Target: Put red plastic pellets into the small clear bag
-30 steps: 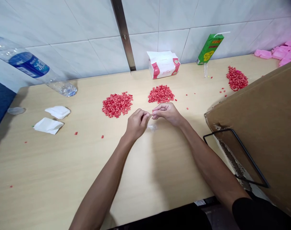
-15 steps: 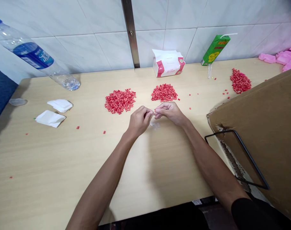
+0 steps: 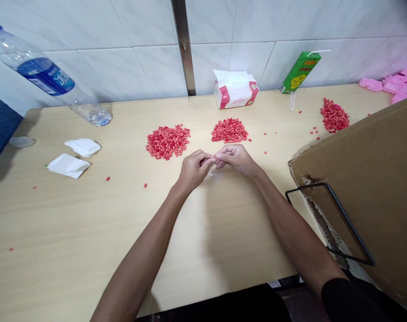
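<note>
over desk (image 3: 49, 232) — 2 hands (image 3: 194, 170) meet at fingertips, 3 red piles (image 3: 167, 141) just beyond

The left forearm (image 3: 139, 252) is bare and rises from the bottom edge toward one o'clock, while the right forearm (image 3: 290, 228) comes in from the lower right toward eleven o'clock. A black sleeve (image 3: 346, 300) covers the right arm at about four o'clock from the middle of the view. The two arms form a narrow V, with both wrists bent slightly inward. The left hand (image 3: 194, 170) is curled, its back facing up. The right hand (image 3: 236, 160) is also curled, with its fingers reaching toward the left hand. The fingertips (image 3: 218, 158) of the two hands meet just above the middle of the view. Anything pinched between them is too small to tell.
</note>
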The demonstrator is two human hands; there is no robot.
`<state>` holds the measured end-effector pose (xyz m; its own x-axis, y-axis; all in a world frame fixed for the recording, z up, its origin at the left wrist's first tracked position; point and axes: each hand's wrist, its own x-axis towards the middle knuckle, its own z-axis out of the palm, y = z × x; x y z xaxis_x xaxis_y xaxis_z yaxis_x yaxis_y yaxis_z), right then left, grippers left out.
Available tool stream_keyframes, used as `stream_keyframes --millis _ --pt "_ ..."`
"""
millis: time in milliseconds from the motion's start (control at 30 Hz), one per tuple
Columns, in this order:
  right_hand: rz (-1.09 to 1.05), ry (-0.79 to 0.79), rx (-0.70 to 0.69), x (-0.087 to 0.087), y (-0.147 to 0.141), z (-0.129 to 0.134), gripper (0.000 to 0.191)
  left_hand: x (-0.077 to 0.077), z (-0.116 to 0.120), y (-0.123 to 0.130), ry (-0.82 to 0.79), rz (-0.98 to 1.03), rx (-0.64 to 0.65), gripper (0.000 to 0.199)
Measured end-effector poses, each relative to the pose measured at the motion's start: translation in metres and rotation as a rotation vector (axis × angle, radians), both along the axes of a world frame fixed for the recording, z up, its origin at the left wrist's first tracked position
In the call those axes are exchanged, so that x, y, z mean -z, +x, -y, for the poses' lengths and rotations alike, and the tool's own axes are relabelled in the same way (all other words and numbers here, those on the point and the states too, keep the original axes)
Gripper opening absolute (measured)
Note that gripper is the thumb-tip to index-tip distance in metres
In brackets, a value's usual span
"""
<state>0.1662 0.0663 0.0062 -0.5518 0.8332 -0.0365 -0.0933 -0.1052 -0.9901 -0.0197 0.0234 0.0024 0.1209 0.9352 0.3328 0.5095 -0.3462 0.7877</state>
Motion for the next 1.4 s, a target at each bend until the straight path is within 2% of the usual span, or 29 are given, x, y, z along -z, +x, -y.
stream_keyframes --millis 367,533,867,1400 --pt "-0.007 -0.027 0.006 -0.0052 -0.0016 -0.0007 0.044 -0.0027 0.0014 -0.0003 -0.058 0.026 -0.004 0.024" --pt "-0.031 -0.026 -0.021 -0.0053 -0.0004 -0.0017 0.044 -0.0056 0.0000 -0.0015 -0.066 0.073 0.031 0.022" --pt "-0.029 -0.033 -0.065 -0.0038 0.0011 -0.0031 0.043 -0.0069 -0.0007 -0.0027 -0.119 0.095 0.018 0.023" --pt "-0.046 -0.043 -0.063 -0.0046 -0.0016 -0.0014 0.044 -0.0080 -0.0016 -0.0023 -0.102 0.095 0.020 0.018"
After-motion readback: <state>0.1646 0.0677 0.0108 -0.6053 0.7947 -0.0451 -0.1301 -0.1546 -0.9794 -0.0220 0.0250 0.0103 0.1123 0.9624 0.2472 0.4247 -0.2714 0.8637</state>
